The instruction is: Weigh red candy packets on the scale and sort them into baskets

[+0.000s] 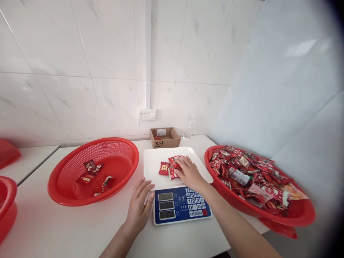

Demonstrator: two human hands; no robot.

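My right hand point(189, 172) rests over small red snack packets on the white pan point(153, 157) of a digital scale. Its fingers are stretched out, touching the upper packet point(174, 160), with the thumb by a lower one point(174, 174). Another red packet point(163, 168) with pale print lies flat to their left, apart from the hand. My left hand point(139, 206) hovers at the left edge of the scale's blue keypad panel point(182, 206), fingers loosely bent and apart, holding nothing. The panel's displays are too dim to read surely.
A red perforated basket point(94, 145) with several packets stands left. At right, a red basket point(306, 213) is heaped with packets. Behind the scale are a small cardboard box point(166, 142) and a clear plastic bottle point(189, 129) against the tiled wall. Another red basket point(9, 193) shows far left.
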